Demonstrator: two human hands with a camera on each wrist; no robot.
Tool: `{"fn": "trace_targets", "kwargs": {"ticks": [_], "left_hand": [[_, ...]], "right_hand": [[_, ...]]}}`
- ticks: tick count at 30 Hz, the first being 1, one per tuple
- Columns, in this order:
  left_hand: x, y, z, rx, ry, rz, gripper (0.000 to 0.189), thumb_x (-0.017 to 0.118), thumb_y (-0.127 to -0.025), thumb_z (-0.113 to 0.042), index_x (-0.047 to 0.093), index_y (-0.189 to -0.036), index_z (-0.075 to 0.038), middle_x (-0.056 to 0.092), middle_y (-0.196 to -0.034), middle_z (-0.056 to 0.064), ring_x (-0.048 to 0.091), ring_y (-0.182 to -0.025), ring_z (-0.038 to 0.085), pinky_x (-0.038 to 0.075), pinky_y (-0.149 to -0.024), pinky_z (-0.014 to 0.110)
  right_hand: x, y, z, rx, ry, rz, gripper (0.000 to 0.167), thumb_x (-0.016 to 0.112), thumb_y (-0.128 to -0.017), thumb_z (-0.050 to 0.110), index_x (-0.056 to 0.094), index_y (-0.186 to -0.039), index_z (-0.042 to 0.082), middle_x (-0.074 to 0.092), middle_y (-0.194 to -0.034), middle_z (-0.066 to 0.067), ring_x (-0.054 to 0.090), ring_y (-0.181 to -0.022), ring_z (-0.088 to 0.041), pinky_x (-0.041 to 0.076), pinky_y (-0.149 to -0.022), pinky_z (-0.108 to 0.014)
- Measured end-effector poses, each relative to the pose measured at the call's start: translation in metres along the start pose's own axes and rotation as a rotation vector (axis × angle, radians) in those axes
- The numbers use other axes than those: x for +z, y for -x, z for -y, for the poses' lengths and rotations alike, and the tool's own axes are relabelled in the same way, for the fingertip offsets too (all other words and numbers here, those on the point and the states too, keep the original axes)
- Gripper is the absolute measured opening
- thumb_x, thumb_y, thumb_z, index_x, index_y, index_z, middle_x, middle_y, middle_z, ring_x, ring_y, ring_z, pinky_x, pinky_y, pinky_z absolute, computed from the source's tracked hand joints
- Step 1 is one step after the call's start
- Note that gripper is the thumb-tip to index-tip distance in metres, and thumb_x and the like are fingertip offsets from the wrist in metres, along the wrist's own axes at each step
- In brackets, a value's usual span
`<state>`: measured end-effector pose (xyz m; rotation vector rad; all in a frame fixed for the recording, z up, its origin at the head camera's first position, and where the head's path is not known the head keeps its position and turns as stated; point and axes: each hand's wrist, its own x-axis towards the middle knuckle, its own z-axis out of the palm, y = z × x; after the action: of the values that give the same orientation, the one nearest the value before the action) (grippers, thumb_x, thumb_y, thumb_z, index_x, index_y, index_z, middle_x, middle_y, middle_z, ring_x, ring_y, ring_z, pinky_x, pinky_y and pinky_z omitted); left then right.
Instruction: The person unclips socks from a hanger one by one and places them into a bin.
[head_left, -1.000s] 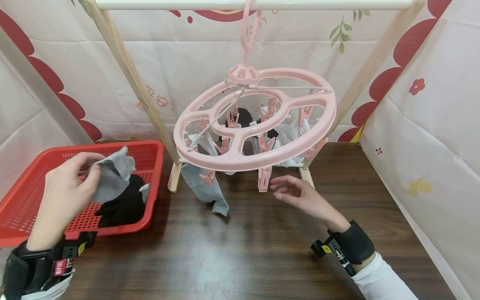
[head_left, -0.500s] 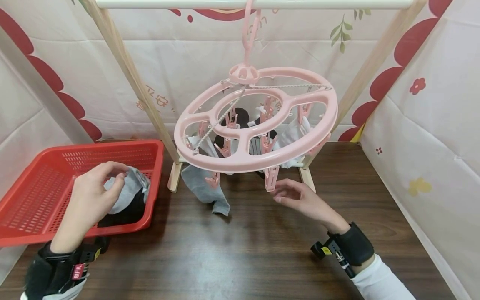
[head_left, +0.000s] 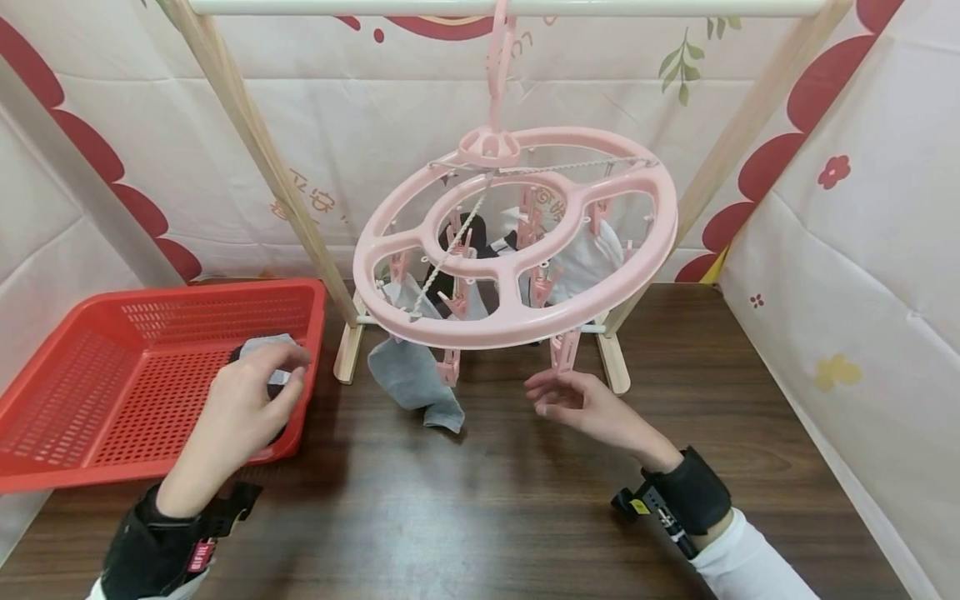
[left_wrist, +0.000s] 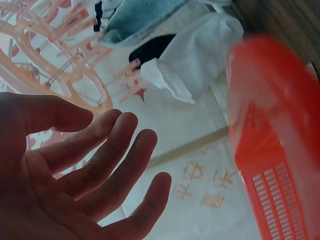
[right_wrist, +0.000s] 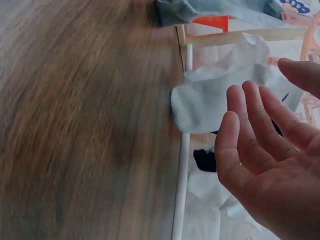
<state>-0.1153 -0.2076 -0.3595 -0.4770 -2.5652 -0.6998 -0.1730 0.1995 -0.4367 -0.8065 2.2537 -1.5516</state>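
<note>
L hand (head_left: 243,408) shifted right over red basket (head_left: 165,392); rack (head_left: 480,333) turned slightly. Both hands empty, fingers loose; R hand (head_left: 588,408) by clip (head_left: 564,350). Prob. fetching step; next calls for pinching gray cloth (head_left: 272,340) in basket. Count: 1 basket, 1 rack, 1 gray sock (head_left: 412,375) hung front; others overlap, uncountable.

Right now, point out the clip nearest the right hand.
The pink clip at the front right of the ring, just above the right hand in the head view; another front clip hangs left of it, the rest farther back.
</note>
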Motion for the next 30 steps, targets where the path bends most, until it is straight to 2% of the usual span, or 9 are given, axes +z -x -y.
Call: {"fn": "trace_targets", "kwargs": {"ticks": [5, 9, 16, 20, 22, 25, 27, 29, 30], "left_hand": [[0.011, 0.001, -0.007, 0.025, 0.024, 0.015, 0.015, 0.064, -0.082, 0.004, 0.067, -0.095, -0.004, 0.066, -0.090, 0.008, 0.061, -0.080, 0.024, 0.047, -0.066, 0.045], [0.019, 0.002, -0.013, 0.039, 0.040, 0.012, 0.016, 0.064, -0.081, 0.005, 0.067, -0.093, -0.004, 0.066, -0.087, 0.006, 0.057, -0.072, 0.018, 0.044, -0.063, 0.039], [0.032, 0.007, -0.021, 0.057, 0.076, 0.024, 0.017, 0.064, -0.080, 0.007, 0.066, -0.092, -0.005, 0.061, -0.081, 0.000, 0.054, -0.071, 0.012, 0.045, -0.061, 0.035], [0.040, 0.011, -0.023, 0.081, 0.102, 0.036, 0.018, 0.064, -0.080, 0.007, 0.066, -0.092, -0.007, 0.057, -0.079, -0.004, 0.054, -0.070, 0.008, 0.045, -0.060, 0.031], [0.043, 0.013, -0.023, 0.089, 0.111, 0.041, 0.019, 0.065, -0.079, 0.007, 0.065, -0.091, -0.008, 0.057, -0.080, -0.005, 0.054, -0.070, 0.008, 0.046, -0.061, 0.030], [0.049, 0.015, -0.025, 0.091, 0.125, 0.058, 0.021, 0.066, -0.078, 0.008, 0.065, -0.091, -0.008, 0.060, -0.083, -0.003, 0.057, -0.074, 0.010, 0.048, -0.064, 0.033], [0.053, 0.017, -0.026, 0.090, 0.132, 0.075, 0.022, 0.066, -0.077, 0.008, 0.065, -0.092, -0.008, 0.061, -0.086, -0.002, 0.060, -0.077, 0.011, 0.049, -0.066, 0.034], [0.058, 0.018, -0.027, 0.085, 0.139, 0.095, 0.022, 0.067, -0.077, 0.007, 0.065, -0.091, -0.009, 0.061, -0.086, -0.002, 0.060, -0.078, 0.011, 0.050, -0.067, 0.035], [0.061, 0.019, -0.027, 0.082, 0.143, 0.105, 0.022, 0.067, -0.077, 0.007, 0.065, -0.091, -0.009, 0.061, -0.086, -0.002, 0.060, -0.077, 0.011, 0.050, -0.067, 0.034]], "right_hand": [[0.010, -0.009, 0.003, -0.067, 0.041, -0.010, 0.033, 0.064, -0.090, 0.001, 0.058, -0.121, -0.006, 0.061, -0.116, -0.022, 0.059, -0.105, -0.036, 0.049, -0.088, -0.039], [0.018, -0.017, 0.007, -0.116, 0.086, -0.011, 0.031, 0.064, -0.091, 0.004, 0.060, -0.121, 0.000, 0.062, -0.117, -0.018, 0.059, -0.109, -0.031, 0.047, -0.089, -0.046], [0.032, -0.032, 0.013, -0.197, 0.107, -0.002, 0.030, 0.066, -0.090, 0.003, 0.060, -0.120, 0.001, 0.063, -0.115, -0.012, 0.060, -0.105, -0.034, 0.051, -0.084, -0.038], [0.036, -0.043, 0.017, -0.265, 0.133, -0.029, 0.022, 0.065, -0.091, 0.002, 0.063, -0.113, 0.003, 0.064, -0.116, -0.010, 0.060, -0.105, -0.022, 0.051, -0.083, -0.036], [0.037, -0.048, 0.020, -0.283, 0.138, -0.043, 0.009, 0.064, -0.091, 0.002, 0.062, -0.099, 0.003, 0.066, -0.101, -0.007, 0.060, -0.093, -0.013, 0.049, -0.078, -0.031], [0.039, -0.055, 0.027, -0.286, 0.116, -0.069, 0.012, 0.064, -0.089, -0.001, 0.059, -0.100, 0.000, 0.054, -0.071, -0.001, 0.049, -0.066, -0.004, 0.042, -0.064, -0.023], [0.040, -0.059, 0.034, -0.293, 0.086, -0.074, 0.032, 0.064, -0.089, -0.004, 0.054, -0.120, -0.006, 0.058, -0.083, -0.004, 0.053, -0.077, -0.004, 0.042, -0.073, -0.022], [0.040, -0.062, 0.044, -0.294, 0.046, -0.070, 0.055, 0.063, -0.089, -0.006, 0.040, -0.139, -0.009, 0.061, -0.114, -0.015, 0.056, -0.107, -0.010, 0.040, -0.091, -0.024], [0.041, -0.063, 0.050, -0.298, 0.027, -0.063, 0.058, 0.062, -0.089, -0.007, 0.036, -0.141, -0.010, 0.055, -0.128, -0.019, 0.048, -0.122, -0.015, 0.035, -0.100, -0.027]]}}
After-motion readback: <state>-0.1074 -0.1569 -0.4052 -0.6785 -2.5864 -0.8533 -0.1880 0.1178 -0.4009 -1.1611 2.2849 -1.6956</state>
